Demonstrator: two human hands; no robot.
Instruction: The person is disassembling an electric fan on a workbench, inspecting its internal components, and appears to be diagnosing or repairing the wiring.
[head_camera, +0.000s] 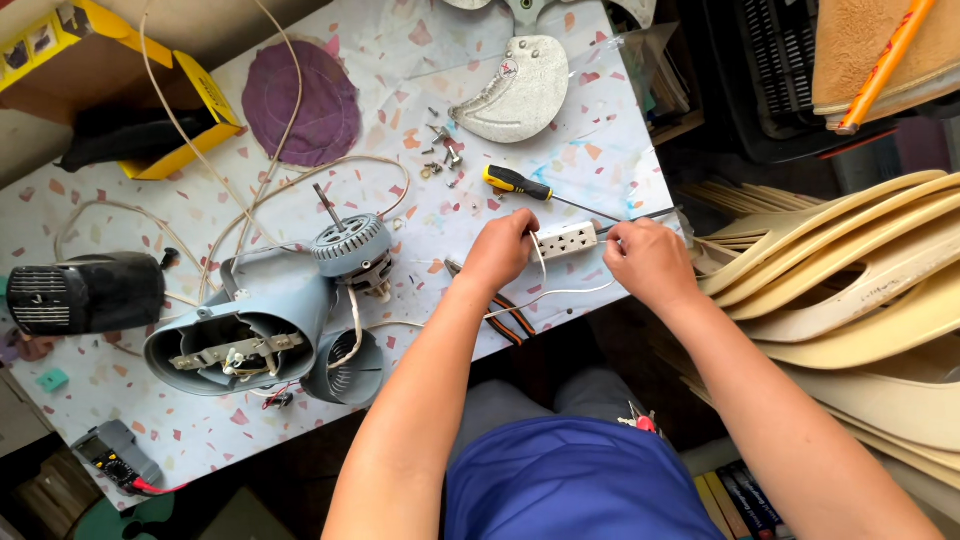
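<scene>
1. Left hand (500, 250) curls its fingers against the left end of a white power strip (566, 240), gripping it; the right hand (648, 262) pinches the strip's right end, fingers pressed together.
2. That strip lies flat on the tabletop (620, 150), directly between the two hands and touching both. A thin white cable (560, 296) trails from it toward the person.
3. Just beyond the hands lies a screwdriver (520, 183) with a yellow and black handle, and past it a scatter of small screws (442, 150) beside a grey curved plate (515, 92) with a small red and white sticker.
4. Far beyond the left hand, at the tabletop's corner, sits an open yellow cardboard box (150, 110) holding something dark.
5. Left of the left hand rests a grey-blue fan housing (245, 335), open, with wiring and a metal bracket inside; a round motor (352, 248) with an upright shaft stands against it.
6. Further left are a black casing (85, 292) and, nearer the person, a multimeter (115, 458).
</scene>
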